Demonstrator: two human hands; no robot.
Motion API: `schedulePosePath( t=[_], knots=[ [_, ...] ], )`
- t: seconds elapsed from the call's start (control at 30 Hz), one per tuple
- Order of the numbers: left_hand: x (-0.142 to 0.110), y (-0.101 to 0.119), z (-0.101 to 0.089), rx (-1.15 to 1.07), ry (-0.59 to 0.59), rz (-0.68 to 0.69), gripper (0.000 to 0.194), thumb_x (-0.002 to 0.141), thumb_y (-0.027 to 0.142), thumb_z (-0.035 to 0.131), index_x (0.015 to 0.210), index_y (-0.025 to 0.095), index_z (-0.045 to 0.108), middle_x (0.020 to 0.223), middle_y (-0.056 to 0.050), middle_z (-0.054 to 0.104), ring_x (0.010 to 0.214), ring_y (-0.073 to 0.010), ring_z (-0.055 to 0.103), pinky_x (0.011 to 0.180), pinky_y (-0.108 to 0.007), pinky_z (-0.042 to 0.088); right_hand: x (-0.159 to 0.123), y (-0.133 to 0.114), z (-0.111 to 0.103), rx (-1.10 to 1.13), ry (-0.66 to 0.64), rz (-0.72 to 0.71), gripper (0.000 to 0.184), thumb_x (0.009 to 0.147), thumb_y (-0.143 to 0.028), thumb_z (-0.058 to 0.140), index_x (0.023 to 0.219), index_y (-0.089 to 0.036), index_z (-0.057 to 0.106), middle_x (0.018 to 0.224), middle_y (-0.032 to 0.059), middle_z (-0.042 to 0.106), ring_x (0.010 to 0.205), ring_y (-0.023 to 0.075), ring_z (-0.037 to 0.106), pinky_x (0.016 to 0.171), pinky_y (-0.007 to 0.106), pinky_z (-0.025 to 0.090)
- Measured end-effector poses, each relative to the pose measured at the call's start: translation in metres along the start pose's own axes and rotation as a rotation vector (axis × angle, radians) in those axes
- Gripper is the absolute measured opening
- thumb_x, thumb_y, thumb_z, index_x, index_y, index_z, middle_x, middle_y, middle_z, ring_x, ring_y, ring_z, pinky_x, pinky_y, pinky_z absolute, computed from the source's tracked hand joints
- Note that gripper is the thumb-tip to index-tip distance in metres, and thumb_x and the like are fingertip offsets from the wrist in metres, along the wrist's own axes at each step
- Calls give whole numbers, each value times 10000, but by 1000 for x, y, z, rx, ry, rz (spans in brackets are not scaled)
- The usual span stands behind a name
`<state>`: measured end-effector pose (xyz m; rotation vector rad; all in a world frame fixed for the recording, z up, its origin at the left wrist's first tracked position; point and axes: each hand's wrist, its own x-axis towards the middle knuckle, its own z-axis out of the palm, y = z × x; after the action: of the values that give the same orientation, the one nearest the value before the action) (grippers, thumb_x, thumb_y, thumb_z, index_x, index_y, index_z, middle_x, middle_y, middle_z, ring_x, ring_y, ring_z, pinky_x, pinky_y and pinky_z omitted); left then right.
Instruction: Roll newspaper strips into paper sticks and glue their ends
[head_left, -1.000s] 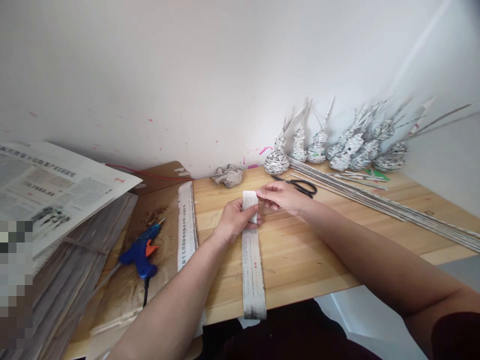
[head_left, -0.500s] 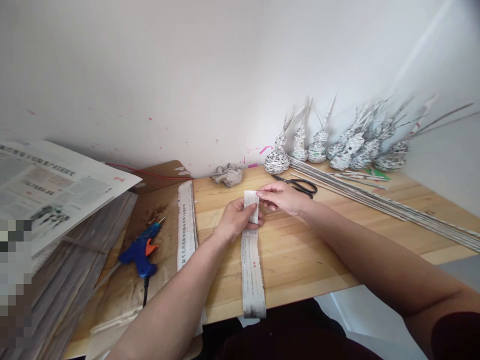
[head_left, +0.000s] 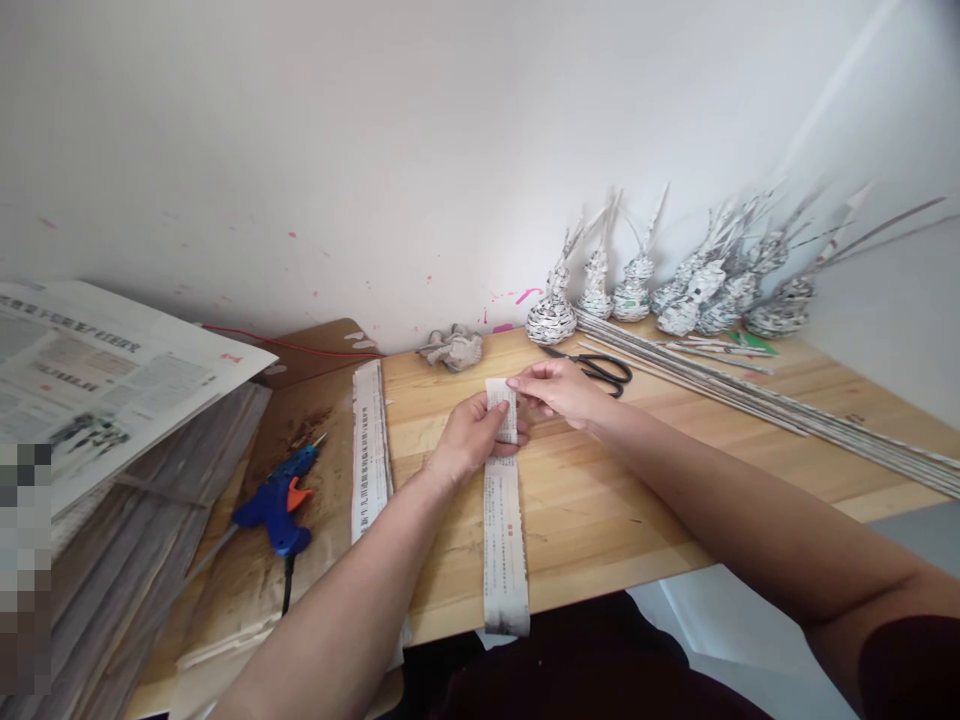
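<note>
A long newspaper strip (head_left: 505, 545) runs from between my hands toward me, its near end hanging over the table's front edge. My left hand (head_left: 480, 435) is closed around the strip's upper part, thumb on top and fingers beneath. The thumb and a finger of my right hand (head_left: 551, 390) pinch the strip's far top corner. Just beyond the right hand lie black-handled scissors (head_left: 611, 372) on the wooden table. To the left of my left arm rests a stack of newspaper strips (head_left: 369, 450).
A blue glue gun (head_left: 281, 505) lies on a stained board at left, near folded newspapers (head_left: 142, 360). A crumpled cloth (head_left: 452, 348) sits by the wall. Several woven paper gourd shapes (head_left: 551, 315) stand at the back right, with long rolled paper sticks (head_left: 757, 400) before them.
The view has shifted slightly. Both hands keep the same hold on the newspaper strip, with hardly any movement visible.
</note>
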<state>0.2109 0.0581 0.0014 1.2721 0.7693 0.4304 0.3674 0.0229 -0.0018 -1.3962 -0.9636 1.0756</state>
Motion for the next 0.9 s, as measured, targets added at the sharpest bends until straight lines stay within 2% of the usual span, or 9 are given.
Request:
schedulePosePath(
  t=[0.17, 0.33, 0.47, 0.7, 0.9],
  knots=[
    [1, 0, -1, 33, 60, 16, 275, 801, 383, 576, 936, 145, 548, 748, -87, 683, 613, -173, 664, 517, -247, 520, 0, -1, -2, 38, -45, -1, 341, 633, -445, 735, 645, -142, 578, 520, -29, 488, 443, 56, 416, 327, 166, 236],
    [1, 2, -3, 11, 100, 21, 303, 783, 402, 595, 929, 138, 561, 702, -75, 674, 551, -163, 651, 472, -235, 508, 1, -2, -9, 91, -225, -3, 349, 670, -454, 703, 786, -130, 647, 712, 15, 582, 553, 68, 496, 375, 159, 296],
    [1, 2, -3, 16, 81, 19, 297, 798, 386, 577, 966, 141, 572, 679, -66, 671, 536, -159, 644, 478, -246, 514, 1, -2, -10, 50, -303, -11, 345, 690, -439, 692, 809, -116, 675, 647, 12, 561, 548, 70, 475, 389, 161, 304],
    [1, -1, -2, 60, 61, 8, 295, 794, 396, 576, 938, 139, 560, 685, -77, 664, 544, -164, 640, 479, -249, 508, 2, 1, -7, 47, -244, -20, 337, 687, -412, 703, 821, -103, 688, 583, 1, 545, 515, 62, 457, 375, 157, 293],
    [0, 0, 0, 94, 50, 11, 323, 813, 425, 540, 962, 139, 562, 737, -87, 664, 572, -157, 643, 502, -243, 510, 0, -1, -2, 52, -109, 40, 323, 629, -393, 750, 751, -109, 660, 579, 3, 542, 480, 54, 429, 339, 153, 243]
  ],
)
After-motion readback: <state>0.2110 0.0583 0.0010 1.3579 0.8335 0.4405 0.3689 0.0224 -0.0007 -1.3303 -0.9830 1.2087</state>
